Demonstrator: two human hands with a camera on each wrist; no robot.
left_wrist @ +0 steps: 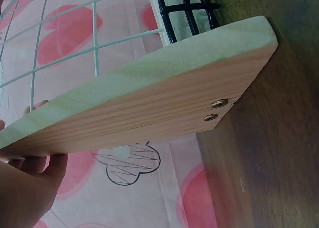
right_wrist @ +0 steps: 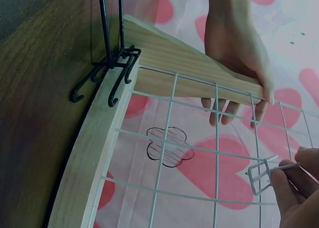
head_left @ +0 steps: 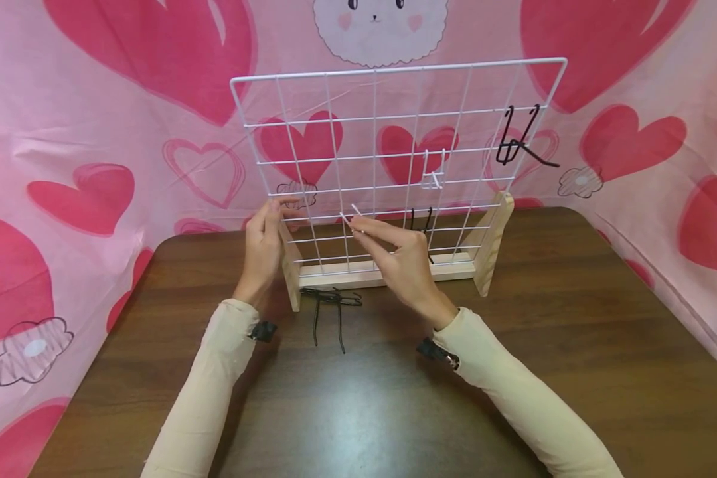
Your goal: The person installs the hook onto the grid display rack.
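A white wire grid panel stands in a wooden base, leaning back. My left hand grips the base's left wooden side piece near its upper end, thumb on one side and fingers on the other. Between thumb and fingers of my right hand is a white wire hook, pinched by its prong. Its squared frame is right at the grid wires, on the lower left part of the panel. Several black wire hooks lie in a tangle against the base's front bar.
Another white hook hangs at the grid's right middle. One black hook hangs at the upper right, and another black hook sits lower, partly behind my right hand. A pink heart-print cloth backs the brown wooden table.
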